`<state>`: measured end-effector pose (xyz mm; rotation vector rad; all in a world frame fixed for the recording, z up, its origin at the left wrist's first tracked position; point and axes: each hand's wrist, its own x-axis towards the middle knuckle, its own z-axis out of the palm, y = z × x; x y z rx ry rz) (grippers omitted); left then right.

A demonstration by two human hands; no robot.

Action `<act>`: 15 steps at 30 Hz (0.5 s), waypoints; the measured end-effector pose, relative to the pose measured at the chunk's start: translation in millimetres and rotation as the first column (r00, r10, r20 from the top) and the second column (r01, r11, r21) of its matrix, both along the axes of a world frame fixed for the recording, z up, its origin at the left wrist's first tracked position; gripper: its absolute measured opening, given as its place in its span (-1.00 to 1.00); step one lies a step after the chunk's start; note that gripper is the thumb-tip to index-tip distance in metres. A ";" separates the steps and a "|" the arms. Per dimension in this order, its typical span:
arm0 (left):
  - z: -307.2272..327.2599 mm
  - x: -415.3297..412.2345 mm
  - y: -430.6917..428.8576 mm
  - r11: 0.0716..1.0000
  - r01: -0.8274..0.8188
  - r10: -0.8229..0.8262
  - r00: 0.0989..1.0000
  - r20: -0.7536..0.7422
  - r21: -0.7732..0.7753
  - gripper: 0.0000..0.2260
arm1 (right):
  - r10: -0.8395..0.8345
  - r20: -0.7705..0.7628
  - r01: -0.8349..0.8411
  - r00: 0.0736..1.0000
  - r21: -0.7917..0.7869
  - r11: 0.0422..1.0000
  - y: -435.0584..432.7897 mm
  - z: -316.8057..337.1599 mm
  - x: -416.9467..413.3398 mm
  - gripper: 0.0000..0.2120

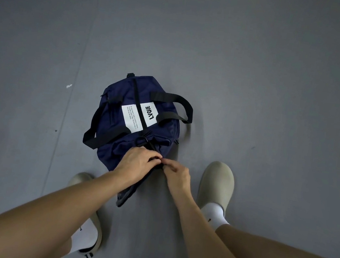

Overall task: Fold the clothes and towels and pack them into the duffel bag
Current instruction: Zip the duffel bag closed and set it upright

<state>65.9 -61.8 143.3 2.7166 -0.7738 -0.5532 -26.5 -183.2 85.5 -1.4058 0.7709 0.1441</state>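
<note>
Duffel bag point(137, 112) on grey floor point(255, 75) — near end btwn beige shoes point(217, 183)

head | worn, steep downward look | wide-angle | floor point(255, 75) fills frame | single view

**Navy bag on grey floor**

The duffel bag point(164, 132) is navy blue, with black straps point(185, 107) and two white label panels point(131, 118) printed in black lettering. The floor point(255, 75) is plain matte grey. The shoes point(217, 183) are pale beige; the socks point(214, 212) are white, one edged with black stripes.
</note>
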 end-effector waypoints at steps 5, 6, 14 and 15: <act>-1.6 2.0 2.9 0.998 -0.038 0.038 0.999 -0.011 0.046 -0.76 | 0.110 -0.034 -0.115 0.993 -0.332 0.936 20.9 -15.1 -2.7 -0.59; -1.5 2.9 4.2 0.998 -0.046 0.047 0.999 -0.023 0.044 -0.77 | 0.084 -0.024 -0.087 0.996 -0.331 0.939 25.4 -17.4 -1.1 -0.60; 6.3 8.0 2.0 0.995 -0.099 0.100 0.995 -0.013 0.023 -0.88 | 0.058 0.046 -0.022 0.997 -0.569 0.822 25.7 -19.6 15.9 -0.85; 8.6 8.1 0.8 0.994 -0.099 0.098 0.995 0.020 0.044 -0.88 | 0.066 0.049 -0.021 0.997 -0.615 0.788 24.4 -18.6 15.6 -0.86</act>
